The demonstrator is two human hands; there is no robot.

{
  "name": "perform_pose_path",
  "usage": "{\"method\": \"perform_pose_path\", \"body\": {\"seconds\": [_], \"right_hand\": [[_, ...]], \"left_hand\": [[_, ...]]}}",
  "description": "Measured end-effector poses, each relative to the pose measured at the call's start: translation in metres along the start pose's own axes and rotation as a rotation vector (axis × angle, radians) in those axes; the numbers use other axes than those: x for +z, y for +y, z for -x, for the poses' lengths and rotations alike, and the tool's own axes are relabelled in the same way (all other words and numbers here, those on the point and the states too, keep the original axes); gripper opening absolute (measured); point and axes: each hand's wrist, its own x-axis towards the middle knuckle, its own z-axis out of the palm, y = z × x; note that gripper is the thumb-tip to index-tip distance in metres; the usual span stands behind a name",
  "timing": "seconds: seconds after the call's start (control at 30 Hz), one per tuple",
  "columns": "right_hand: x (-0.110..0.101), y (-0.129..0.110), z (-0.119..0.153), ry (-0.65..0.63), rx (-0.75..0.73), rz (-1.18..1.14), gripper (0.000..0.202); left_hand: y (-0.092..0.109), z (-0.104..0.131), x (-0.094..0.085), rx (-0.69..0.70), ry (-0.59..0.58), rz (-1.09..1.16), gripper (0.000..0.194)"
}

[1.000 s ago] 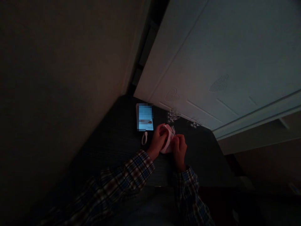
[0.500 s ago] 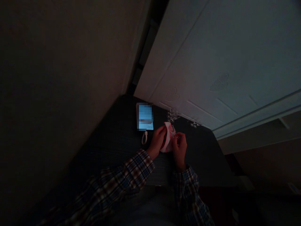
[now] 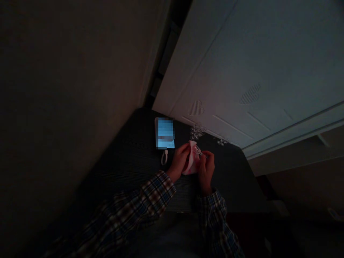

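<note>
My left hand grips the left side of a small pink and white piece of cloth, which bulges a little like a pouch; its exact kind is unclear in the dim light. On the cloth's upper right side lies a small shiny, see-through piece. My right hand is at that side, with thumb and fingers pinched together beside the shiny piece. What the fingertips hold is too small and dark to name.
A device with a lit screen stands on the dark table, with a pale strap loop in front. A pile of small shiny pieces and a smaller pile lie against a white panel. A wall rises on the left.
My right hand has shifted slightly to the right, and its fingers have moved at the shiny piece. The left hand keeps its grip on the cloth, which has tilted slightly.
</note>
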Motion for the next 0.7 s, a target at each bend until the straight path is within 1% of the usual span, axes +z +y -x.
{"method": "perform_pose_path", "body": {"seconds": [0.13, 0.23, 0.3, 0.37, 0.47, 0.6, 0.7], "right_hand": [[0.0004, -0.0013, 0.0004, 0.011, -0.012, -0.01, 0.021], [0.0004, -0.0021, -0.0003, -0.011, -0.008, -0.022, 0.021], [0.0004, -0.0021, -0.0009, -0.015, -0.016, -0.027, 0.02], [0.0006, -0.0018, -0.0012, -0.006, -0.013, -0.03, 0.019], [0.0009, -0.0009, -0.0008, 0.02, -0.008, -0.033, 0.019], [0.0012, 0.0018, -0.0008, 0.034, 0.004, -0.037, 0.021], [0.0013, 0.0036, -0.0017, 0.055, 0.003, -0.037, 0.022]], "left_hand": [[0.001, 0.0, 0.0002, 0.001, -0.026, 0.002, 0.029], [0.0018, 0.0006, 0.0004, -0.012, -0.012, 0.005, 0.033], [0.0019, 0.0007, 0.0004, -0.023, -0.026, 0.023, 0.036], [0.0016, 0.0004, 0.0003, -0.049, -0.034, 0.043, 0.038], [0.0002, -0.0005, -0.0004, -0.057, -0.018, 0.053, 0.037], [-0.0014, -0.0018, -0.0018, -0.046, -0.045, 0.034, 0.038], [0.0002, -0.0009, -0.0011, 0.008, -0.074, -0.004, 0.038]]}}
